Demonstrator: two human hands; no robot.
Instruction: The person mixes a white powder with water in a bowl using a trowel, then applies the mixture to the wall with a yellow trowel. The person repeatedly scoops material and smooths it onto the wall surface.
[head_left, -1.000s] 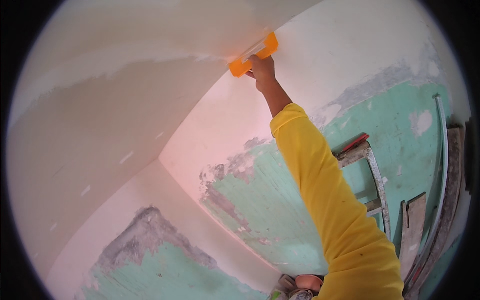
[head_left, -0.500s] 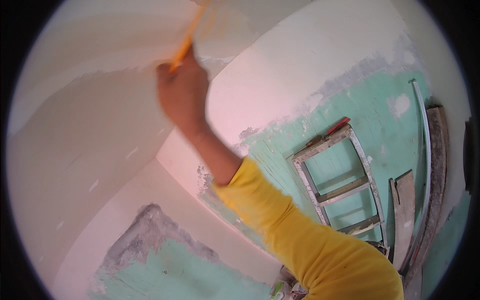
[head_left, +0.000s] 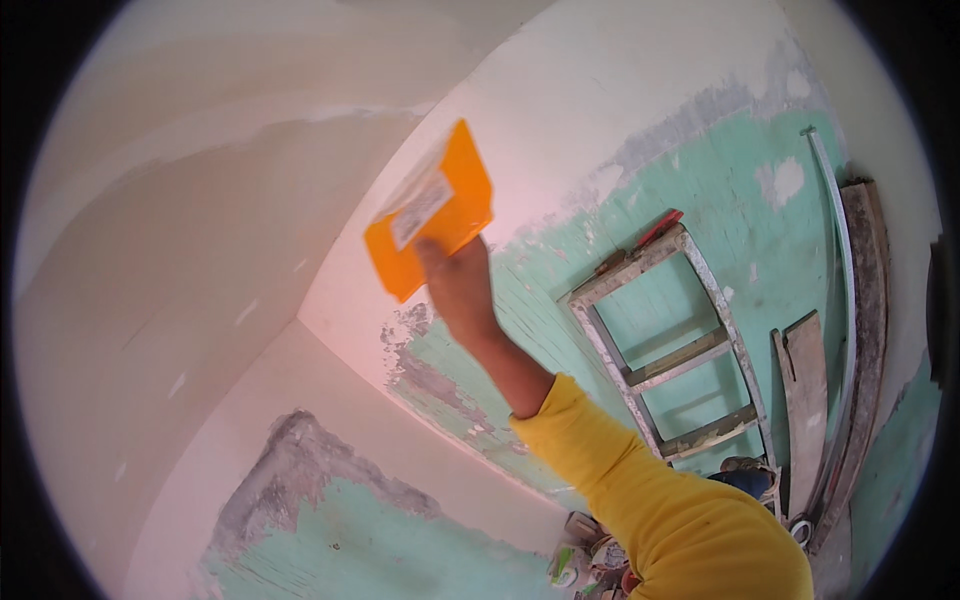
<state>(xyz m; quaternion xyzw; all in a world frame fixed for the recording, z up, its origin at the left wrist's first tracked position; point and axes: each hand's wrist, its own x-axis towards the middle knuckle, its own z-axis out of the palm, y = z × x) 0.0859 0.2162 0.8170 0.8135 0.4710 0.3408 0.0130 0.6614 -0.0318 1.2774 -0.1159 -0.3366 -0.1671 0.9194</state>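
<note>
My right hand (head_left: 460, 290), at the end of a yellow sleeve, is raised in front of the wall. Its fingers are closed on the lower edge of a flat orange putty spreader (head_left: 455, 212), with the thumb on the near face. A pale label sits on that face, and whitish residue shows along the upper left edge. Behind the spreader is the white part of the wall (head_left: 580, 110); the angled ceiling (head_left: 180, 240) lies to the left. I cannot tell whether the blade touches a surface. My left hand is out of the picture.
A worn stepladder (head_left: 680, 360) leans by the green wall, a red-handled tool (head_left: 660, 226) on its top. Boards (head_left: 803, 390) and a long metal strip (head_left: 840, 220) stand at the right. Several jumbled items (head_left: 590, 555) lie below my arm.
My right hand has come down and to the right from the ceiling with the spreader. The spreader was seen edge-on and now shows its broad face.
</note>
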